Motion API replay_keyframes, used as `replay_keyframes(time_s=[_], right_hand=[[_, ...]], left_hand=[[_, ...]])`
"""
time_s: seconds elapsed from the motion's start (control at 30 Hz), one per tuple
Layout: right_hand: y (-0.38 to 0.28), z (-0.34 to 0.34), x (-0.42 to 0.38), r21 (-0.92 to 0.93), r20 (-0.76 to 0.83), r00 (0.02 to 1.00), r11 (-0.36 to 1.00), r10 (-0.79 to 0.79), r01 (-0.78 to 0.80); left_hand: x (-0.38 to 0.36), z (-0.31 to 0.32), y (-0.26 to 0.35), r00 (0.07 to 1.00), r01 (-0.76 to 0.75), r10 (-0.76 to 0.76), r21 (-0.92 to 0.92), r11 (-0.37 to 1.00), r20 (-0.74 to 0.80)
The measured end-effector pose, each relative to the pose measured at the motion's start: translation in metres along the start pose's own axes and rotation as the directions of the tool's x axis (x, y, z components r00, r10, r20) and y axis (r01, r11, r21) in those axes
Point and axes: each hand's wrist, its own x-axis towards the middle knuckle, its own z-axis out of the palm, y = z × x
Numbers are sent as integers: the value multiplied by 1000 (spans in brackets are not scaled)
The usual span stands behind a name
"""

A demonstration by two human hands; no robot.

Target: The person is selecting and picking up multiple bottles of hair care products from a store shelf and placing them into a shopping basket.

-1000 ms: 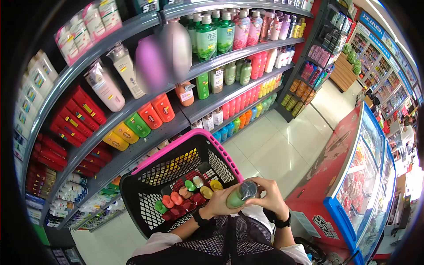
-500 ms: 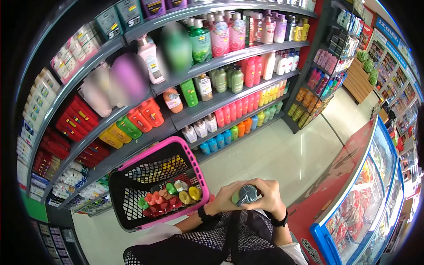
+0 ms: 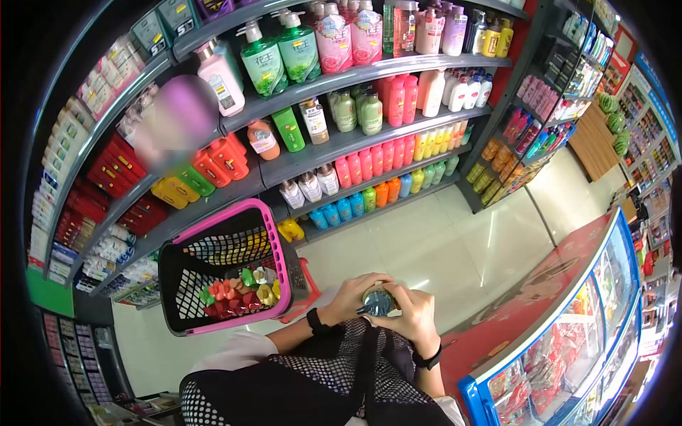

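In the head view, the left hand (image 3: 353,298) and right hand (image 3: 414,317) close around a bottle (image 3: 376,302) with a dark, glossy top, held in front of the person's chest; its label cannot be read. The basket (image 3: 277,241) with a pink rim is near the left forearm, with bottles inside. On the shelf (image 3: 334,75), green pump bottles (image 3: 263,62) and pink pump bottles (image 3: 335,41) carry the characters "花王" above yellow tags.
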Motion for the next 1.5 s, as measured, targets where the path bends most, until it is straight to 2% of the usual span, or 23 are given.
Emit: replay_keyframes(time_s=[0.03, 0.13, 0.17, 0.27, 0.4, 0.5, 0.57, 0.63, 0.7, 0.73, 0.77, 0.83, 0.87, 0.93, 0.97, 1.07, 1.13, 1.23, 1.27, 1.3, 1.37, 1.43, 1.5], right_hand=[[3, -4, 2, -3, -19, 1000, 1000, 9, -10], [10, -12, 1, -85, -5, 1000, 996, 25, -25], [16, -12, -1, -83, 5, 997, 994, 72, -71], [41, -23, 5, -110, -18, 988, 982, 153, -154], [69, -18, 21, -150, 18, 987, 976, 161, -156], [86, -13, 37, -98, 35, 985, 981, 170, -166], [94, -9, 53, -89, 78, 972, 972, 223, -216], [121, -11, 81, -105, 125, 960, 965, 251, -239], [150, -11, 98, 39, 236, 900, 922, 367, -386], [162, -14, 106, 34, 231, 879, 900, 416, -435], [177, -18, 111, 27, 241, 882, 906, 405, -423], [208, -21, 120, -177, 197, 874, 893, 444, -413], [219, -24, 125, -213, 203, 853, 872, 481, -441], [232, -29, 131, -229, 204, 833, 852, 514, -470], [237, -27, 137, -248, 203, 810, 829, 551, -501], [251, -11, 165, -207, 258, 806, 845, 533, -493], [255, 4, 174, -174, 305, 789, 845, 534, -505], [266, 19, 197, -120, 363, 800, 876, 477, -468], [267, 19, 204, -121, 363, 796, 871, 485, -475], [270, 17, 208, -128, 363, 793, 869, 490, -478], [278, 14, 210, -123, 345, 799, 868, 491, -481], [287, 8, 218, -169, 302, 797, 853, 522, -495], [288, 4, 220, -181, 311, 775, 835, 550, -520]], left_hand=[[6, 0, -4, 1000, -8, 8, 4, 1000, 20], [15, 9, -21, 992, 99, -98, -14, 995, 74], [19, 13, -25, 992, 88, -86, -16, 996, 91], [53, 28, -34, 999, 11, -15, 76, 997, 47], [73, 32, -49, 1000, 9, -10, 73, 997, 18], [86, 25, -65, 996, 90, -90, 37, 995, 13], [99, 14, -77, 998, 63, -62, 34, 997, -32], [129, 0, -104, 996, 44, -47, -43, 998, -72], [148, -11, -134, 962, 167, -158, 23, 986, -224], [158, -16, -145, 914, 249, -249, -41, 968, -319], [166, -29, -156, 888, 243, -221, 3, 970, -403], [173, -39, -227, 772, 147, -284, -274, 950, -569], [180, -55, -226, 765, 146, -282, -270, 952, -579], [201, -90, -212, 732, 287, -202, 26, 958, -651], [207, -103, -221, 723, 262, -163, 47, 964, -672], [234, -147, -234, 724, 305, -130, 145, 941, -678], [243, -169, -248, 754, 276, -5, 311, 909, -657], [269, -190, -270, 759, 281, 57, 405, 870, -649], [274, -193, -276, 742, 337, -34, 329, 882, -670], [275, -193, -287, 744, 335, -34, 329, 883, -667], [276, -198, -316, 719, 351, -117, 213, 912, -685], [286, -204, -343, 730, 354, -124, 217, 910, -672], [287, -208, -346, 762, 353, -193, 148, 924, -618]])
